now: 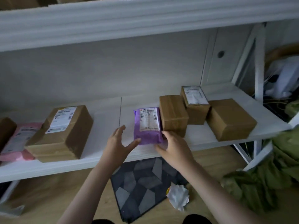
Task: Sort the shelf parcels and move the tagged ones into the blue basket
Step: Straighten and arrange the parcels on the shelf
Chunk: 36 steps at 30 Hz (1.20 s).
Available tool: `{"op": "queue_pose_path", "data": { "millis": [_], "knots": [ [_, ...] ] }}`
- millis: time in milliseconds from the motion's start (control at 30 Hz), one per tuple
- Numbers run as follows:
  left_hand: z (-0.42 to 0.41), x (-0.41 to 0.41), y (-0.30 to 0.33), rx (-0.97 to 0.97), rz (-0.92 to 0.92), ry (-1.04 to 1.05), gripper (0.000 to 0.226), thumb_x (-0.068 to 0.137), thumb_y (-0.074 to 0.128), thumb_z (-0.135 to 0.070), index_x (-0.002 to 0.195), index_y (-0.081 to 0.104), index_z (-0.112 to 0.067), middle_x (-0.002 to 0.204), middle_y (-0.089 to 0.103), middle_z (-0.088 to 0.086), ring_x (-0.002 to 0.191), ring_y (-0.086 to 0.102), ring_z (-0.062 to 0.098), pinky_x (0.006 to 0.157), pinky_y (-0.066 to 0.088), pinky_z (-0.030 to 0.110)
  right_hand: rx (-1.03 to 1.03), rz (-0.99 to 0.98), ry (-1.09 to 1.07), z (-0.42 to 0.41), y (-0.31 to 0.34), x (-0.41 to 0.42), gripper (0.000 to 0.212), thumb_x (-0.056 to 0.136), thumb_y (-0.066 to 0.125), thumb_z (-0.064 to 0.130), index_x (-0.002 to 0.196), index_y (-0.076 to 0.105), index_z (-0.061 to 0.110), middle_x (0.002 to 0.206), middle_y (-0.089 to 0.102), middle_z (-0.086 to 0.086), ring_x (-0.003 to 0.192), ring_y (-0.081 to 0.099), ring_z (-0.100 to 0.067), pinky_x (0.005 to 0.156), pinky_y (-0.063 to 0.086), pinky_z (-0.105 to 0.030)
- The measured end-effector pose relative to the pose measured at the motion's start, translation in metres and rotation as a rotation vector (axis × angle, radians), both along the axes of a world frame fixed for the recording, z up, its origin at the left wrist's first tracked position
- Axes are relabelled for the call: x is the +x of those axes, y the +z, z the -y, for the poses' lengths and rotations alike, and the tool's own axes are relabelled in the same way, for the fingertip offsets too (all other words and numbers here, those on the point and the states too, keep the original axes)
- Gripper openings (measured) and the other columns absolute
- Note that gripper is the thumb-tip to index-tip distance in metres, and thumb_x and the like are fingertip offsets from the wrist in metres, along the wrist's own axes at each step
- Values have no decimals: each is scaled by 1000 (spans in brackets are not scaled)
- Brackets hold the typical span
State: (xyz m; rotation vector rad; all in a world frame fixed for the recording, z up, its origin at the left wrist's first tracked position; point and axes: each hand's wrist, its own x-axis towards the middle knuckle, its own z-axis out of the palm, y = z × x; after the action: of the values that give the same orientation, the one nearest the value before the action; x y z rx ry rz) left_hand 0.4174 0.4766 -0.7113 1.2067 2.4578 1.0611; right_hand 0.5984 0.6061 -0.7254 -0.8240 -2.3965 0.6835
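At frame centre I judge the purple mailer [148,126] light, soft and slick, best pinched at its near corners: my right hand [174,148] grips one, left hand [117,143] spread wide, thumb touching.

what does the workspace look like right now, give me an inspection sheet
surface: white shelf, lit dimly, parcels spread along it.
job's things: purple parcel with a label, near the front edge; large labelled box to its left; pink parcel with a label at far left; three brown boxes at right, the rear box labelled, the plain box touching the purple parcel, the end box plain. Blue basket not in view.
clutter: crumpled wrapper on the floor beside a patterned mat.
grippers: left hand open, thumb touching the purple parcel; right hand grips its near right corner.
cables: dark wires right of the shelf.
surroundings: green fabric at right.
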Motion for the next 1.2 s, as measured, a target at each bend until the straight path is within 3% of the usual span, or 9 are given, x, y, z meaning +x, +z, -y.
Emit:
{"op": "queue_pose_path", "data": {
  "millis": [133, 233, 300, 433, 567, 700, 900, 1100, 1200],
  "knots": [
    [-36, -9, -12, -142, 52, -22, 113, 57, 74, -73, 146, 39, -14, 146, 47, 5, 127, 52, 26, 105, 46, 46, -38, 39, -16, -7, -7, -9, 23, 85, 70, 44, 96, 63, 25, 85, 64, 14, 73, 60, -1, 59, 36, -10],
    [-45, -18, -21, -76, -6, -170, 73, 59, 87, -57, 116, 59, -20, 111, 64, -6, 98, 65, 9, 90, 56, 39, -23, 92, -46, -14, -9, -21, 27, 83, 72, 45, 92, 60, 23, 82, 66, 10, 71, 64, -6, 58, 44, -18],
    [-46, -19, -26, -53, -98, -193, 62, 65, 85, -52, 113, 62, -23, 104, 64, -9, 90, 64, 6, 83, 57, 35, -25, 128, -58, -18, -4, -29, 27, 83, 72, 44, 93, 60, 22, 84, 68, 9, 73, 65, -9, 59, 48, -22],
    [-40, -5, -24, 39, -146, -219, 51, 78, 81, -35, 122, 62, -18, 110, 66, 0, 96, 63, 16, 84, 52, 28, -19, 177, -33, -16, 4, -36, 21, 90, 69, 38, 101, 63, 21, 86, 68, 7, 71, 65, -11, 56, 48, -20],
    [-27, 7, -24, 91, -115, -153, 54, 80, 79, -35, 127, 57, -20, 116, 62, -4, 101, 62, 14, 85, 53, 25, -44, 112, -18, -10, 1, -34, 36, 90, 70, 39, 119, 62, 20, 107, 70, 5, 88, 68, -11, 61, 40, -13],
    [-9, 22, -17, 249, -163, -95, 65, 83, 76, -36, 140, 46, -25, 133, 55, -6, 117, 54, 11, 95, 53, 30, 106, -39, -17, 0, -3, -23, 59, 87, 72, 46, 136, 51, 22, 128, 61, 6, 106, 65, -10, 75, 54, -17],
    [8, 43, 5, 354, -292, -78, 75, 80, 79, -34, 144, 43, -19, 140, 52, 0, 123, 52, 14, 96, 49, 29, 254, -221, -38, 16, 5, -3, 66, 82, 64, 58, 132, 53, 16, 124, 66, 2, 101, 70, -14, 72, 62, -26],
    [15, 34, -4, 335, -255, -64, 73, 79, 78, -37, 143, 45, -23, 140, 54, -3, 124, 53, 15, 97, 51, 33, 143, -147, 19, 17, 9, -6, 67, 83, 74, 50, 137, 49, 20, 130, 61, 6, 109, 66, -12, 82, 59, -24],
    [26, 21, -7, 299, -192, -67, 66, 78, 79, -39, 137, 51, -24, 131, 59, -6, 115, 57, 10, 93, 54, 30, 75, -90, 82, 20, 7, -20, 64, 85, 72, 50, 138, 47, 25, 124, 59, 11, 103, 65, -6, 78, 57, -18]
  ]
}}
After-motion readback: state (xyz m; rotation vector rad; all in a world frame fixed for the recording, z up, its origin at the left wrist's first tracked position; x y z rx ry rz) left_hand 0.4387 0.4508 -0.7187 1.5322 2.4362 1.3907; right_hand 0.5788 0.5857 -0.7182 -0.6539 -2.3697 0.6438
